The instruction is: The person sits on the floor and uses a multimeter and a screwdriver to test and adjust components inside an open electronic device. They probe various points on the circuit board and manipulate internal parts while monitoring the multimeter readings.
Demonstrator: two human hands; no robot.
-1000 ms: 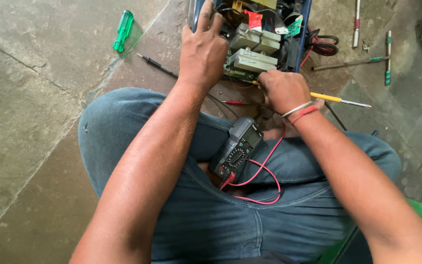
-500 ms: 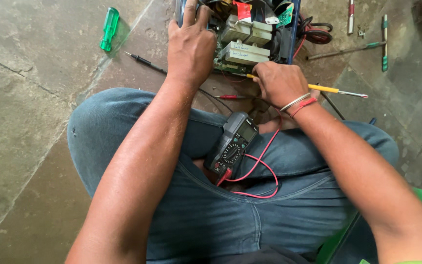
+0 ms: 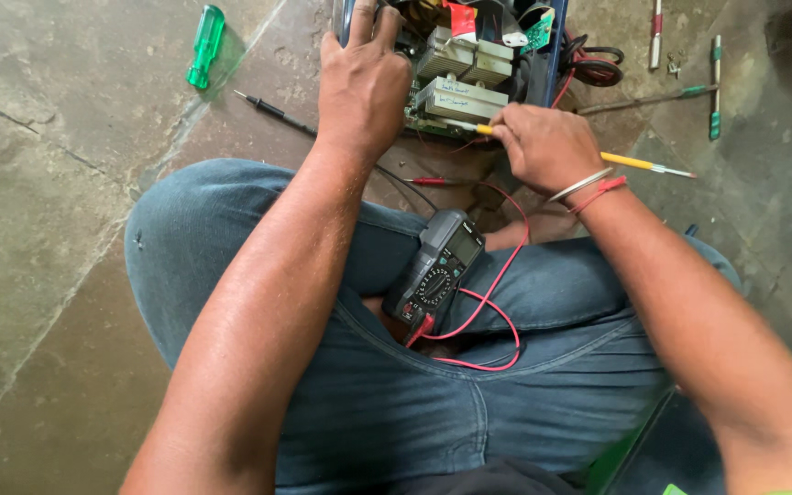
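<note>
My left hand grips the near left edge of an opened electronic unit with grey heat sinks and a green circuit board. My right hand holds a yellow-handled screwdriver, its front end lying against the heat sinks. A dark multimeter rests on my lap between my jeans-clad thighs, with red leads looping from it. A red probe and a black probe lie on the floor near the unit.
A green-handled screwdriver lies on the concrete floor at upper left. Several tools lie right of the unit: a green-tipped screwdriver, a long thin tool, a red-marked pen-like tool, coiled cable.
The view shifted so the unit sits higher in frame. My right hand moved up from the unit's near side to the heat sinks with the yellow screwdriver. My left hand kept its grip.
</note>
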